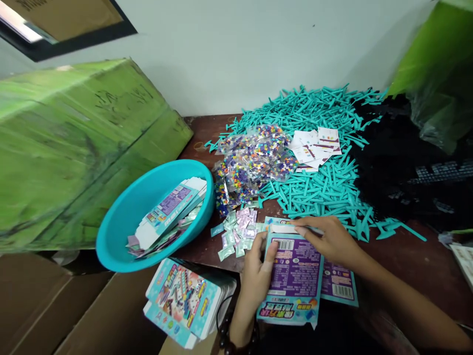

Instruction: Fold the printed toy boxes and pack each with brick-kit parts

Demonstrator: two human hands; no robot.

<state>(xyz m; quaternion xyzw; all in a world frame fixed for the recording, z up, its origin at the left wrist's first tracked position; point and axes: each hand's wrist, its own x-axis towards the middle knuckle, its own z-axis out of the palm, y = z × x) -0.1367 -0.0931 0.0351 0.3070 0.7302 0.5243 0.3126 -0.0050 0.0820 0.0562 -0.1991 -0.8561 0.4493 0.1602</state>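
Note:
A printed purple and teal carton [295, 271] is held upright, its barcode panel facing me. My left hand [257, 268] grips its left side, thumb on the front panel. At the carton's top edge, my right hand [330, 241] pinches the white flap between thumb and fingers. Partly hidden behind it is another carton [340, 283] of the same print. Small pastel sachets [240, 231] lie scattered just beyond my left hand. A stack of flat cartons [185, 301] sits to the left of that hand.
A teal basin [155, 264] holds flat cartons and sachets. Behind lie clear bags of coloured beads [251, 158], a heap of teal plastic pieces [318, 187], white leaflets [314, 148] and a black pile [399, 162]. Large green-wrapped boxes [84, 143] stand at the left.

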